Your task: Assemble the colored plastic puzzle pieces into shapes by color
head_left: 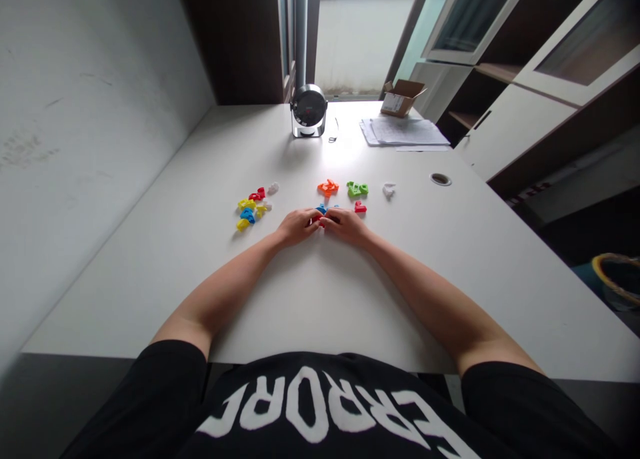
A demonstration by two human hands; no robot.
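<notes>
My left hand (297,226) and my right hand (345,225) meet at the middle of the white table (330,292), fingers bent and pinched together. Between their fingertips shows a small red plastic piece (322,223), mostly covered by the fingers. Just behind the hands lie blue plastic pieces (321,209), partly hidden. Right of my right hand sits another red piece (360,207). Farther back are a cluster of orange pieces (328,187) and a cluster of light green pieces (357,189). The exact kind of these pieces is too small to make out.
Left of the hands lie mixed yellow, red, blue and white pieces (247,215). A white piece (389,189) rests at the right. Toward the back stand a small round fan (309,107), papers (405,132) and an open cardboard box (401,99). A cable hole (441,179) pierces the tabletop.
</notes>
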